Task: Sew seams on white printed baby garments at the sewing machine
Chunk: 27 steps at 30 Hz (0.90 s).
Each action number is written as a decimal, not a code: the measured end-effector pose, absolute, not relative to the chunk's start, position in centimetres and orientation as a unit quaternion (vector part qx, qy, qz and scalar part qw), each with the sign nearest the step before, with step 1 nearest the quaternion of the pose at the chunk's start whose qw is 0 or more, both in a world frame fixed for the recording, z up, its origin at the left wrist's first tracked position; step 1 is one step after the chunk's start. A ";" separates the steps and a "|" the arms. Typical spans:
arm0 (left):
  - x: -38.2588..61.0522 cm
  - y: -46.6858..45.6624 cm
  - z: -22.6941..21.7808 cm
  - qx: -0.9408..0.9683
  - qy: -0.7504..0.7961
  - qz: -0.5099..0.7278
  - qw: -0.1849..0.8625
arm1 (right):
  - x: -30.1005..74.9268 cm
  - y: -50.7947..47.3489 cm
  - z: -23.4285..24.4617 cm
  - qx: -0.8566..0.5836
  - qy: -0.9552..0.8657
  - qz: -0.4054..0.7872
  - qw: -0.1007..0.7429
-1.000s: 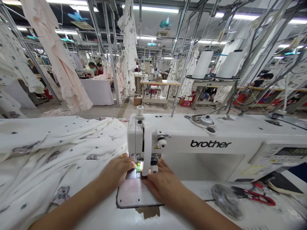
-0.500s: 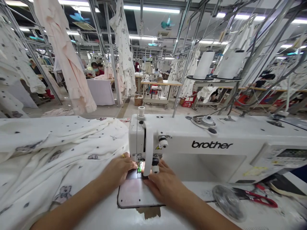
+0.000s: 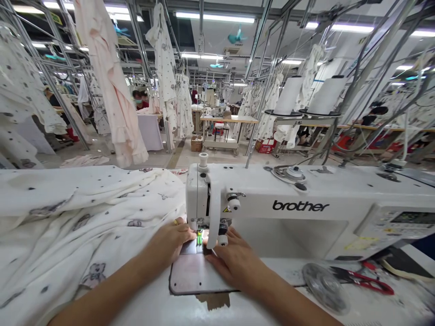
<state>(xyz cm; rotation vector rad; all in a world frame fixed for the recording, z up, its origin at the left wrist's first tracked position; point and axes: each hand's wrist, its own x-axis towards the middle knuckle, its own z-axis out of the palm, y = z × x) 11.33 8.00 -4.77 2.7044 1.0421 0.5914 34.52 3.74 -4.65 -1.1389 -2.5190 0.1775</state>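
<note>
White fabric printed with grey bears (image 3: pixel 112 217) spreads across the lower left, reaching the white metal sewing machine (image 3: pixel 251 192). At lower centre, the left hand (image 3: pixel 173 240) and right hand (image 3: pixel 239 260) flank its bright-green presser-foot part (image 3: pixel 199 238), apparently for close control; whether their partly hidden fingers grip anything, I cannot tell.

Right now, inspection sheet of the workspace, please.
Surface: white sewing table, brown patch just in front of the metal plate.
Job's things: sewing machine; printed white fabric bunched to its left.
Clutter: clear disc and red-handled scissors at right.
Hands: left hand and right hand either side of the green presser foot; grip unclear.
Cables: dark cables behind the machine.
Surroundings: hanging garments, two thread cones, other workstations.
</note>
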 end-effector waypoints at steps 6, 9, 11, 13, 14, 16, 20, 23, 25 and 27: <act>11.1 7.7 -4.5 0.908 0.368 0.182 0.085 | 34.4 4.1 -4.3 -0.412 -0.890 0.065 0.184; 9.5 7.8 -4.2 0.888 0.415 0.183 0.069 | 34.7 4.4 -4.4 -0.402 -0.889 0.068 0.210; 8.1 8.2 -4.1 0.866 0.457 0.192 0.062 | 35.0 4.6 -4.4 -0.403 -0.887 0.072 0.213; 6.8 8.7 -4.0 0.846 0.489 0.204 0.064 | 35.4 4.7 -4.3 -0.408 -0.885 0.077 0.210; 6.2 9.0 -4.0 0.837 0.500 0.211 0.069 | 35.5 4.7 -4.3 -0.411 -0.883 0.080 0.210; 5.6 9.5 -4.0 0.826 0.510 0.224 0.087 | 35.7 4.6 -4.1 -0.415 -0.880 0.086 0.213; 5.4 9.3 -3.6 0.796 0.522 0.268 0.152 | 35.7 4.3 -3.7 -0.409 -0.878 0.097 0.228; 4.8 8.1 -2.7 0.745 0.533 0.329 0.230 | 35.7 4.2 -3.6 -0.398 -0.878 0.110 0.240; 3.7 7.0 -1.6 0.692 0.533 0.390 0.292 | 35.7 4.0 -3.6 -0.399 -0.877 0.109 0.245; 2.1 5.5 0.2 0.621 0.518 0.473 0.351 | 35.6 3.6 -3.5 -0.396 -0.878 0.108 0.246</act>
